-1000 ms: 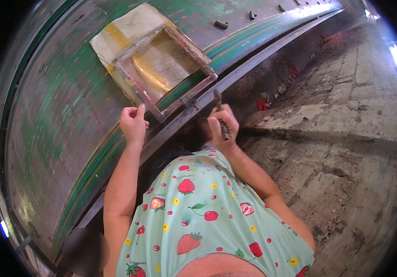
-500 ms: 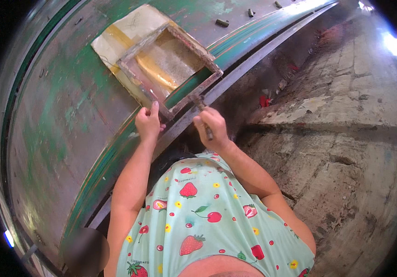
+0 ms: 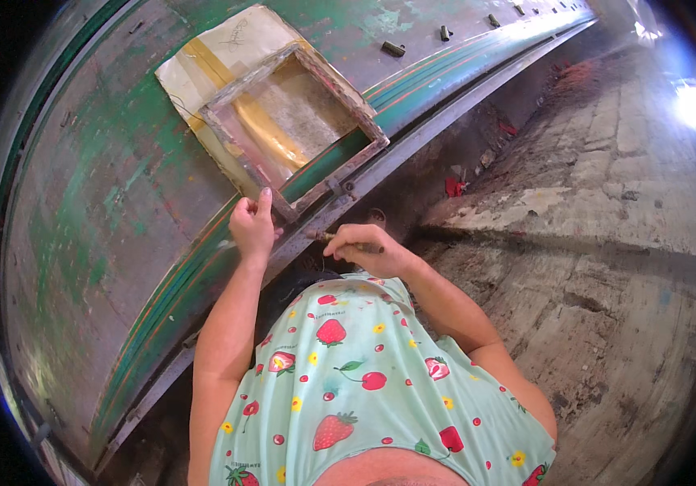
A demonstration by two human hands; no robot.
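Observation:
A worn rectangular frame (image 3: pixel 234 146) lies tilted near the table's edge, with yellow-brown tape across its inner sheet. My left hand (image 3: pixel 252 231) is closed at the frame's near left corner, thumb on top along the edge and fingers curled below; the fingers are partly hidden. To the right, my right hand (image 3: pixel 364 243) is wrapped round a short dark metal tool (image 3: pixel 321 236), whose thicker end points left, clear of the frame. The tool's exact kind cannot be made out. A small metal fitting (image 3: pixel 345 188) sits at the rail beside the frame's near edge.
Beneath the frame, a white board with tape (image 3: pixel 214 53) lies on the long green-grey table (image 3: pixel 121 178). Small dark stops (image 3: pixel 393 49) line its far part. A metal rail (image 3: pixel 421 150) runs along its edge. Right is a rough, stained floor (image 3: pixel 575 267) with a red scrap (image 3: pixel 454 187).
My right hand has lowered and drawn back from the rail, and the tool has turned from steep to nearly level. My left hand stays at the frame's corner.

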